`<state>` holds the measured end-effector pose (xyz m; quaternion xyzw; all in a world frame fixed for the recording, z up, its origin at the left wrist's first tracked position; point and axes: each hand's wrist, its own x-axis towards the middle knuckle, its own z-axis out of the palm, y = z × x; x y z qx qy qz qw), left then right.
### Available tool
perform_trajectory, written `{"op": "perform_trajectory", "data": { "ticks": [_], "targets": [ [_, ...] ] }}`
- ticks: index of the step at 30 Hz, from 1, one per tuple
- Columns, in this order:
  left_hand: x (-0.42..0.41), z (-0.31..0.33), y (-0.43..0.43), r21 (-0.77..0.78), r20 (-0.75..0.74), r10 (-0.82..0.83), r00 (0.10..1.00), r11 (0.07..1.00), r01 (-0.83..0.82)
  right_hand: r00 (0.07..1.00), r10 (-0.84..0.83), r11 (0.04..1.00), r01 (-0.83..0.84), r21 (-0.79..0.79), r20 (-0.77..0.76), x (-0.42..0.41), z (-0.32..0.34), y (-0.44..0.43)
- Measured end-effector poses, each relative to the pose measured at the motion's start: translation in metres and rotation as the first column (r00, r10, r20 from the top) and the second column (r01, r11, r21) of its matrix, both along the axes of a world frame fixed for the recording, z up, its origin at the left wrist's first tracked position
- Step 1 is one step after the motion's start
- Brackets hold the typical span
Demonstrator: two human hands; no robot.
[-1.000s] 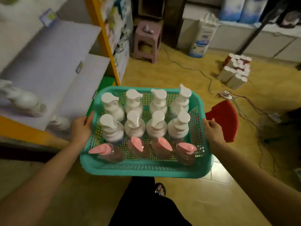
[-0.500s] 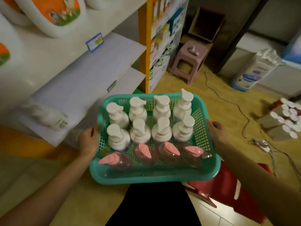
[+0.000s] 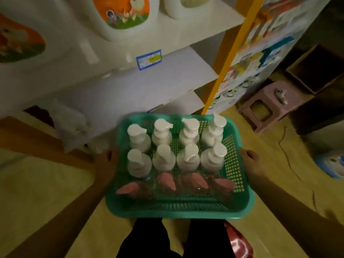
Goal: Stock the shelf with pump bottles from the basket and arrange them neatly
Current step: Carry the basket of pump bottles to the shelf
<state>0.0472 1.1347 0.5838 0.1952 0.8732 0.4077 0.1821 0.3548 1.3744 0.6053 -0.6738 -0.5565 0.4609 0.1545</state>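
A teal mesh basket hangs in front of me, carried by both hands. My left hand grips its left rim and my right hand grips its right rim. Inside stand several white pump bottles in two rows, with a near row of clear bottles with pink pumps. The white shelf lies just beyond and left of the basket, with a blurred white bottle on its near left part.
Large white jugs with orange labels fill the shelf above. An orange upright post bounds the shelf on the right. A pink stool stands on the floor at right, a red stool by my legs, and cables trail across the floor.
My view has swung left and up towards the shelves, and I have stepped closer with the basket. Both hands keep the same hold on its rims.
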Motion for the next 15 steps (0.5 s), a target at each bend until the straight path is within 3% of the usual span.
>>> {"op": "perform_trajectory", "data": {
  "ticks": [7, 15],
  "targets": [
    [0.055, -0.019, 0.007, -0.155, -0.054, 0.341, 0.939, 0.926, -0.345, 0.955, 0.298, 0.954, -0.297, -0.038, 0.001, -0.042, -0.009, 0.081],
    [0.094, -0.083, 0.003, -0.192, -0.03, 0.519, 0.854, 0.836, -0.515, 0.889, 0.458, 0.887, -0.456, -0.066, 0.004, -0.072, -0.079, 0.11]
  ]
}}
